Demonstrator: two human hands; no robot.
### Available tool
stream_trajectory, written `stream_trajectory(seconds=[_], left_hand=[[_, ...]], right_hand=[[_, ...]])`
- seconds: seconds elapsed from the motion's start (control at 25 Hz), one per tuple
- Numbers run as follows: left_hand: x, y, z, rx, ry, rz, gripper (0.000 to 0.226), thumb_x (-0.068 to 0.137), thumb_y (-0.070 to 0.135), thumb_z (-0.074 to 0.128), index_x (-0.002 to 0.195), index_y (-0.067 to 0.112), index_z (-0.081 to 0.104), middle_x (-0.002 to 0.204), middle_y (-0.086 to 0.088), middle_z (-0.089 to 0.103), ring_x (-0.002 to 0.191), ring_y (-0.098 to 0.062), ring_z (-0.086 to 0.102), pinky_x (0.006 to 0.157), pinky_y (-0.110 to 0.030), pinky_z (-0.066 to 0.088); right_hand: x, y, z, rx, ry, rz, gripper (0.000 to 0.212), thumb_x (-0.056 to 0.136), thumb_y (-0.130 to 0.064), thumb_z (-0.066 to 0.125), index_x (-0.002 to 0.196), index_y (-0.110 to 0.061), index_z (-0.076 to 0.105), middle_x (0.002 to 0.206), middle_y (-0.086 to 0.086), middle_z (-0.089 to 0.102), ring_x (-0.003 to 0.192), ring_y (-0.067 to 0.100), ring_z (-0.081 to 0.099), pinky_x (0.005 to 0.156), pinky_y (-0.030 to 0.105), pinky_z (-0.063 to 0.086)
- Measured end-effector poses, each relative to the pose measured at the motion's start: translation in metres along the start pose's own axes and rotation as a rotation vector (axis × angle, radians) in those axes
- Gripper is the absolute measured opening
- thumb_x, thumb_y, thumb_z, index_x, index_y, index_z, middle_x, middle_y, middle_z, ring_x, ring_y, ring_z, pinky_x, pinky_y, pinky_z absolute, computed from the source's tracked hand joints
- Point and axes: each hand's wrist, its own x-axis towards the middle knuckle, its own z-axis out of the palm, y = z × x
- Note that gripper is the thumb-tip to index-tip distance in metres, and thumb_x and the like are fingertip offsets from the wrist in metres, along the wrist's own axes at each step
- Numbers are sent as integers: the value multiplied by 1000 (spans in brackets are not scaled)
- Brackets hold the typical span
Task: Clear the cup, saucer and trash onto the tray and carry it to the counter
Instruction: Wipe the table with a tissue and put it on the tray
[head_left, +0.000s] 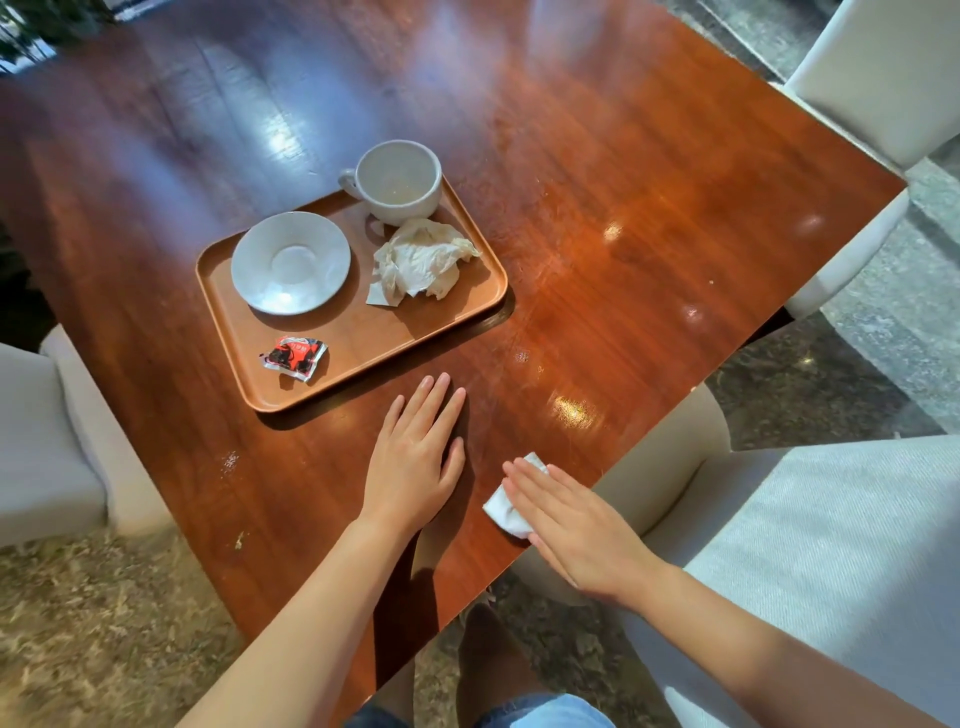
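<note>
A brown wooden tray (358, 340) lies on the table (623, 208). On it stand a white cup (397, 182) at the far corner, a white saucer (291, 262) to the left, a crumpled napkin (421, 260) and a red and black wrapper (294, 356) near the front edge. My left hand (415, 457) rests flat on the table just in front of the tray, fingers apart, holding nothing. My right hand (576, 525) lies flat, pressing a folded white cloth (506, 506) onto the table near its front edge.
Pale upholstered chairs stand at the left (57, 441), far right (878, 104) and near right (805, 545). A few crumbs (230, 460) and small marks dot the table in front of the tray. Stone floor shows on the right, speckled carpet at lower left.
</note>
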Motion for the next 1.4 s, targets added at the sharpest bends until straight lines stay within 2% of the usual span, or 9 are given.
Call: stream_trajectory(seconds=[0.08,0.2,0.32,0.56,0.68,0.76,0.84,1.08,1.4], left_hand=[[-1,-1,-1,-4,-5,7,52,91,31,35,142,20,36,151,-5,32,141,-16,18,114,-36,11],[-1,-1,-1,3,-10,7,52,92,31,34,143,20,35,152,-4,31,141,-16,17,114,-36,11],[-1,0,0,15,-4,15,52,92,30,34,142,20,35,151,-4,32,142,-17,19,114,-36,12],[-2,-2,0,36,-33,23,53,93,32,32,144,20,31,153,-4,27,142,-17,14,114,-36,10],[-2,-6,0,56,-61,38,54,93,33,30,145,20,27,154,-4,25,142,-16,12,115,-36,11],[-4,-9,-1,73,-75,47,55,93,35,29,146,20,25,155,-3,24,142,-16,11,115,-38,13],[-10,-14,-4,95,-94,44,55,94,37,27,146,20,23,154,-3,23,142,-16,12,116,-40,15],[-46,-46,-16,156,-94,-13,55,93,39,32,146,23,27,153,-5,25,142,-20,17,114,-38,8],[-61,-61,-23,148,-106,-69,56,91,40,36,145,25,29,153,-4,26,142,-18,14,113,-41,12]], right_hand=[[2,6,-5,136,125,20,49,100,-25,18,144,-4,18,154,9,22,143,20,12,118,33,9],[15,57,-33,157,409,313,52,100,-26,15,147,-7,4,158,-6,-2,144,14,4,117,31,6],[26,102,-54,61,285,558,58,98,-33,10,142,4,24,153,16,23,141,28,21,116,31,9],[37,37,-19,51,138,449,57,97,-33,16,139,3,29,147,20,35,139,27,26,114,35,12],[21,-4,-2,22,121,298,53,99,-31,9,145,-6,15,146,16,36,139,23,25,113,37,15],[16,-32,9,39,103,166,53,99,-27,18,146,-10,3,147,12,32,140,21,21,113,36,14],[13,-52,10,92,79,96,54,96,-22,31,146,-10,15,146,10,31,138,19,24,116,34,11],[50,-59,-33,545,211,300,56,99,-37,15,141,-1,24,149,6,25,141,10,16,116,22,11],[217,-34,-60,166,408,254,51,89,-18,31,134,5,40,142,23,41,135,32,34,110,41,25]])
